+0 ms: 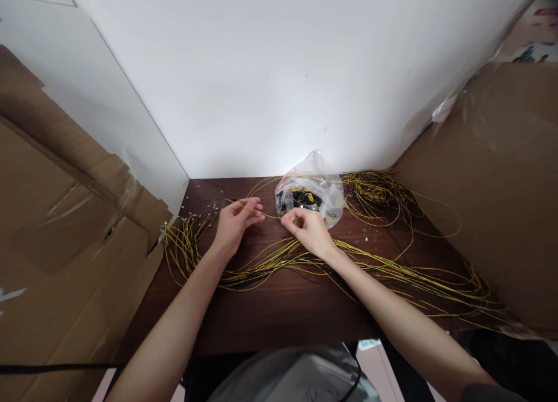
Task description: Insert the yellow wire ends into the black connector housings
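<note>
Grey-white plastic (283, 379) sits nearest, below the edge of the dark wood surface (288, 326). Next up, a long bundle of yellow and black wires (261, 272) is laid across the surface, passed under both forearms; it is best left flat, and sleeves and wrists are best kept from dragging it, since loose strands could be snagged.

Beyond the bundle, a single yellow wire (271, 217) is stretched between the hands, just in front of the bag. Its right-side portion is pinched between thumb and fingertips by the right hand (311, 230). The left hand (232, 226) is half open, fingers extended along the wire; whether it is actually gripped there cannot be told. For good control, the pinch should be kept close to the part being worked, the span kept short and straight, and tension kept light so no kink is formed.

Just past the right hand, a clear plastic bag (333, 189) is seen, with black and yellow pieces (305, 198) inside; a knock from the knuckles should be avoided. Right of it, a loose yellow coil (370, 187) is heaped; tangling seems likely if pulled fast. White wall (261, 99) behind.
</note>
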Demonstrator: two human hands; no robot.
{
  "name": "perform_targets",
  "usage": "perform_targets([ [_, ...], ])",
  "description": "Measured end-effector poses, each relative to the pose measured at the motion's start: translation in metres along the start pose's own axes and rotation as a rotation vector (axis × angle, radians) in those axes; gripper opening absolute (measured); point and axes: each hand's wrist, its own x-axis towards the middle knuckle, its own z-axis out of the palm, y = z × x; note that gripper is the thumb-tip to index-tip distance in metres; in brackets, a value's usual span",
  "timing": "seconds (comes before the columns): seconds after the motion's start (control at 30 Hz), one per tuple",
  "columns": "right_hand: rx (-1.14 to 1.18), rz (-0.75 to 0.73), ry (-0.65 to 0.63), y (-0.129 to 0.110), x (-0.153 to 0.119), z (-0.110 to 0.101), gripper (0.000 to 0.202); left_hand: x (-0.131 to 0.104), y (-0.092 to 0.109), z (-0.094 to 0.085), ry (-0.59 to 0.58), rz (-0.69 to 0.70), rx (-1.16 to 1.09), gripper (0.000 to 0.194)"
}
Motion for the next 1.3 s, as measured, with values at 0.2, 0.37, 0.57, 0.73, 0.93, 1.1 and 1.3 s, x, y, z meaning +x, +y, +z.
perform_targets([
  [0.2, 0.053, 0.006, -0.025, 0.002, 0.000, 0.000, 0.017, -0.007, -0.008, 0.008, -0.186, -0.047, 0.266, 0.030],
  [0.37, 0.190, 0.094, -0.105, 0.017, -0.008, -0.005, 0.023, -0.003, -0.012, 0.007, -0.140, -0.022, 0.261, 0.030],
  [0.57, 0.309, 0.156, -0.136, 0.027, -0.017, -0.012, 0.027, 0.004, -0.013, -0.001, 0.095, 0.060, 0.085, 0.033],
  [0.73, 0.317, 0.150, -0.134, 0.028, -0.017, -0.011, 0.027, 0.009, -0.006, -0.011, 0.359, 0.063, -0.129, 0.027],
  [0.93, 0.427, 0.228, -0.128, 0.021, -0.014, -0.013, 0.030, 0.004, -0.001, -0.004, 0.162, 0.037, -0.105, 0.034],
  [1.1, 0.496, 0.281, -0.113, 0.012, -0.015, -0.014, 0.033, -0.009, -0.006, 0.011, -0.094, -0.001, 0.105, 0.045],
  [1.3, 0.464, 0.173, -0.118, 0.009, -0.018, -0.013, 0.029, -0.014, -0.010, 0.017, -0.283, 0.003, 0.353, 0.030],
])
